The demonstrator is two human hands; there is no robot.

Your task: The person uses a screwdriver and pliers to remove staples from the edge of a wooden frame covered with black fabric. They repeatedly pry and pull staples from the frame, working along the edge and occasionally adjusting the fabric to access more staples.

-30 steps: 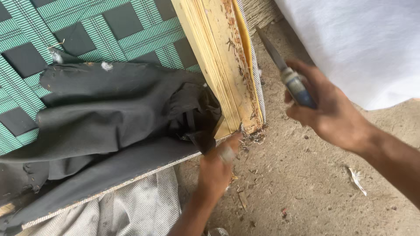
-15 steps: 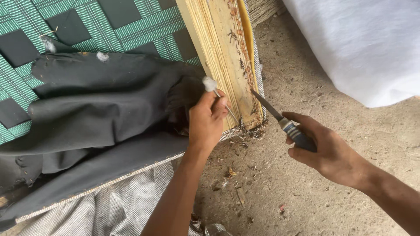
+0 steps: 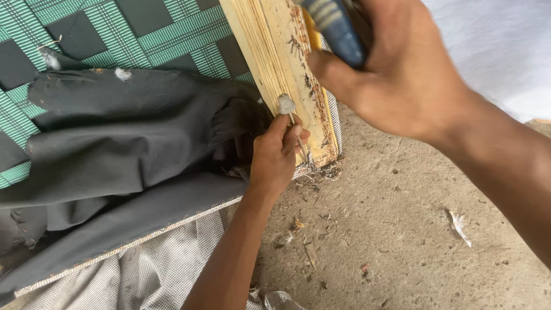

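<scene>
My left hand (image 3: 275, 158) pinches a large nail (image 3: 290, 115) with a grey rounded head, its shaft set against the lower end of a pale wooden frame rail (image 3: 275, 63). My right hand (image 3: 402, 74) is raised close to the camera above the rail, fist closed around a blue-and-grey tool handle (image 3: 333, 26); the tool's working end is out of view. Loose black fabric (image 3: 132, 149) hangs off the frame just left of my left hand.
Green-and-black woven webbing (image 3: 115, 28) covers the frame at upper left. Checked grey cloth (image 3: 143, 270) lies under the black fabric's edge. White cloth (image 3: 493, 40) sits at upper right. The dirt floor (image 3: 390, 229) carries wood chips, a feather and a clear bottle top at the bottom.
My right hand has swung up from beside the rail's end to high above it, near the camera. My left hand stays at the rail, now holding the nail upright against the wood.
</scene>
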